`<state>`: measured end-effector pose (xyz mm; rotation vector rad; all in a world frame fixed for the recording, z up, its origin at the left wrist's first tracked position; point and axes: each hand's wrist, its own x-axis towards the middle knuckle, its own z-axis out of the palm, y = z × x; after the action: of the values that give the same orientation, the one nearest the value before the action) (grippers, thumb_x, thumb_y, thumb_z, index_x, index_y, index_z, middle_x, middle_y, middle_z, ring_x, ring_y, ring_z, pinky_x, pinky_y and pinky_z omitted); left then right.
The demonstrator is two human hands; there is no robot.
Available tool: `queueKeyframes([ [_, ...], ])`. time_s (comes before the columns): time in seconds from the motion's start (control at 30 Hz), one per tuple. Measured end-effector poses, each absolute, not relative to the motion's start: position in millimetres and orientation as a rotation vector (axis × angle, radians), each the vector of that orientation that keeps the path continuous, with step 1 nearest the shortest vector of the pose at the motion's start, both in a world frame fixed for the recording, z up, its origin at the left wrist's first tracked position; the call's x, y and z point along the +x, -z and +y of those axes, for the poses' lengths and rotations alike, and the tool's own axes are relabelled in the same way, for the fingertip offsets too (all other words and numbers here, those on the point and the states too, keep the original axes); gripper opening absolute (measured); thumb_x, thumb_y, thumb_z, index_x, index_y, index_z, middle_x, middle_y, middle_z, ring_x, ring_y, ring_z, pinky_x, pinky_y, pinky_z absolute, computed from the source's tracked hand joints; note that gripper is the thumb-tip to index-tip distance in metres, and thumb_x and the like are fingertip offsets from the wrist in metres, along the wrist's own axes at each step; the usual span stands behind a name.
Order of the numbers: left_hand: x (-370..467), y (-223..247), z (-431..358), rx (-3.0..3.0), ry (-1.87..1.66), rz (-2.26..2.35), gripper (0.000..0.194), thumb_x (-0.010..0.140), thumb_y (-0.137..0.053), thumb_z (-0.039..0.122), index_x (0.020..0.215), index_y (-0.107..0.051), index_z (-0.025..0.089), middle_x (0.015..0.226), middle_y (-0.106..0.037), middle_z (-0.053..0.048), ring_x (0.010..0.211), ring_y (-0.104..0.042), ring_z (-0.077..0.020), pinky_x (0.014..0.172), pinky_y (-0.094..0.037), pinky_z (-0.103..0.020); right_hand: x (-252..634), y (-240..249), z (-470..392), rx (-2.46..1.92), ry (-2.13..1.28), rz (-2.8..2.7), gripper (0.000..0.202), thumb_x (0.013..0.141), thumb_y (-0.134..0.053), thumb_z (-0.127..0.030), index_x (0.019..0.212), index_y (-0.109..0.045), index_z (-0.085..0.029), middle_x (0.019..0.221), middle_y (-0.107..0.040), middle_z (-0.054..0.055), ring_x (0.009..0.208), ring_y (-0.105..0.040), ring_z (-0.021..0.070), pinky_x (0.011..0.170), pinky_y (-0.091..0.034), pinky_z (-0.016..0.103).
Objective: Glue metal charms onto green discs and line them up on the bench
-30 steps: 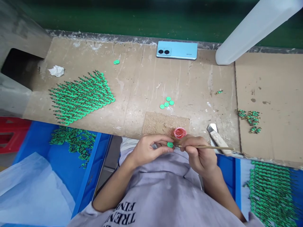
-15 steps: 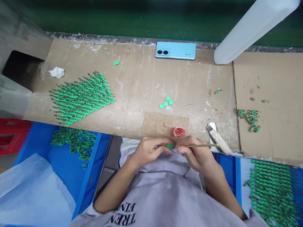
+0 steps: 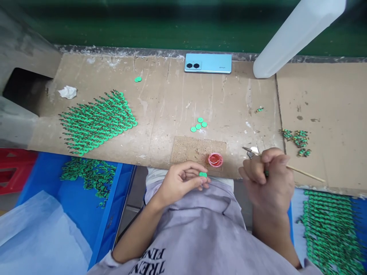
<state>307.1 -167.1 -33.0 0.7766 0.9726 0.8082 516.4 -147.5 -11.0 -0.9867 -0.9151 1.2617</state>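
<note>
Two bare hands work above a person's grey shirt (image 3: 195,225). The left hand (image 3: 182,181), nearer side and left of a small round pot of red liquid (image 3: 215,165), has its thumb and forefinger closed to the width of a flat round green button (image 3: 203,174), pinched at their tips. The right hand (image 3: 269,183), to the right of the pot, is curled firmly around a thin wooden brush with a dark tip (image 3: 305,174); a bit of green shows between its fingers, too hidden to identify.

Well left of the pot, a blue plastic bin (image 3: 103,225) holds loose green pieces with dark stems (image 3: 86,173); far to its right, rows of similar green pieces (image 3: 329,229) lie on a pale sheet.

The pot stands on the right part of a speckled brown rectangular board (image 3: 186,151). Beyond the pot, slightly left, lie four loose green buttons (image 3: 198,126). Farther left is a slanted block of stemmed green discs (image 3: 97,124); well to the right are small green-and-gold clusters (image 3: 299,139). Farthest beyond the pot are a light blue phone (image 3: 210,63) and, to the right, a tall translucent white plastic container (image 3: 295,38).
</note>
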Motion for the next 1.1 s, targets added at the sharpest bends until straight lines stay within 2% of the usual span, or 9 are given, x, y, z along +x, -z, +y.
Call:
queueKeyframes([
  [0.1, 307.3, 32.7, -165.7, 0.732, -0.815, 0.968, 0.033, 0.083, -0.085, 0.043, 0.094, -0.073, 0.014, 0.08, -0.083, -0.008, 0.068, -0.08, -0.019, 0.06, -0.063, -0.024, 523.3, 9.1, -138.2, -1.095, -1.273, -0.86, 0.032, 0.095, -0.073, -0.055, 0.087, -0.057, -0.028, 0.058, -0.027, -0.009, 0.047, -0.02, 0.0126, 0.042, -0.021, 0.025],
  [0.23, 305.6, 30.9, -164.1, 0.697, -0.804, 0.974, 0.04, 0.086, -0.081, 0.05, 0.098, -0.074, 0.013, 0.082, -0.082, -0.009, 0.069, -0.08, -0.0198, 0.062, -0.064, -0.026, 537.0, 10.2, -134.3, -1.114, -1.396, -0.94, 0.023, 0.083, -0.081, -0.031, 0.099, -0.064, -0.03, 0.074, -0.048, -0.003, 0.059, -0.039, 0.0143, 0.051, -0.038, 0.026],
  [0.33, 304.7, 27.9, -164.0, 0.703, -0.789, 0.964, 0.042, 0.088, -0.079, 0.051, 0.104, -0.074, 0.012, 0.088, -0.083, -0.011, 0.072, -0.081, -0.0203, 0.065, -0.065, -0.027, 543.7, 12.4, -136.0, -1.113, -1.425, -0.946, 0.022, 0.087, -0.075, -0.026, 0.109, -0.069, -0.029, 0.084, -0.058, 0.0, 0.067, -0.048, 0.0146, 0.055, -0.044, 0.025],
  [0.47, 304.2, 24.5, -164.9, 0.733, -0.774, 0.96, 0.04, 0.085, -0.083, 0.042, 0.111, -0.075, 0.012, 0.094, -0.084, -0.012, 0.075, -0.081, -0.0195, 0.068, -0.065, -0.026, 546.4, 12.8, -139.5, -1.129, -1.379, -1.067, 0.019, 0.096, -0.073, -0.027, 0.115, -0.071, -0.028, 0.096, -0.071, 0.004, 0.073, -0.062, 0.0136, 0.058, -0.052, 0.023],
  [0.63, 306.0, 22.5, -165.7, 0.721, -0.783, 0.96, 0.033, 0.082, -0.086, 0.031, 0.108, -0.077, 0.012, 0.091, -0.085, -0.011, 0.074, -0.082, -0.0195, 0.065, -0.066, -0.025, 541.0, 8.9, -144.7, -1.169, -1.311, -1.206, 0.022, 0.097, -0.074, -0.031, 0.117, -0.066, -0.027, 0.114, -0.079, 0.008, 0.078, -0.077, 0.0195, 0.061, -0.066, 0.032],
  [0.77, 308.5, 21.7, -165.9, 0.724, -0.821, 0.971, 0.029, 0.081, -0.086, 0.028, 0.105, -0.079, 0.013, 0.083, -0.084, -0.009, 0.072, -0.082, -0.0199, 0.063, -0.066, -0.024, 536.3, 12.2, -145.9, -1.231, -1.214, -1.158, 0.021, 0.091, -0.081, -0.023, 0.102, -0.063, -0.026, 0.098, -0.082, 0.003, 0.068, -0.078, 0.0177, 0.058, -0.067, 0.029],
  [0.9, 309.3, 21.3, -166.7, 0.744, -0.837, 0.999, 0.031, 0.081, -0.087, 0.031, 0.105, -0.08, 0.013, 0.082, -0.085, -0.009, 0.071, -0.082, -0.0206, 0.063, -0.067, -0.025, 540.3, 17.6, -145.5, -1.283, -1.147, -1.211, 0.018, 0.089, -0.083, -0.026, 0.093, -0.066, -0.024, 0.087, -0.081, 0.002, 0.053, -0.069, 0.014, 0.045, -0.056, 0.024],
  [0.97, 309.6, 20.9, -166.9, 0.751, -0.833, 1.015, 0.032, 0.081, -0.087, 0.031, 0.105, -0.08, 0.013, 0.083, -0.085, -0.009, 0.072, -0.082, -0.0208, 0.064, -0.067, -0.026, 545.1, 18.0, -145.7, -1.298, -1.103, -1.309, 0.011, 0.094, -0.078, -0.031, 0.1, -0.072, -0.023, 0.09, -0.081, 0.004, 0.051, -0.063, 0.0125, 0.045, -0.054, 0.025],
  [1.1, 310.8, 19.4, -166.7, 0.75, -0.836, 1.018, 0.031, 0.08, -0.088, 0.03, 0.105, -0.08, 0.013, 0.083, -0.085, -0.009, 0.071, -0.082, -0.02, 0.063, -0.067, -0.025, 554.4, 15.3, -147.4, -1.254, -1.139, -1.431, 0.022, 0.104, -0.064, -0.036, 0.12, -0.074, -0.026, 0.1, -0.079, 0.007, 0.066, -0.065, 0.0143, 0.055, -0.057, 0.027],
])
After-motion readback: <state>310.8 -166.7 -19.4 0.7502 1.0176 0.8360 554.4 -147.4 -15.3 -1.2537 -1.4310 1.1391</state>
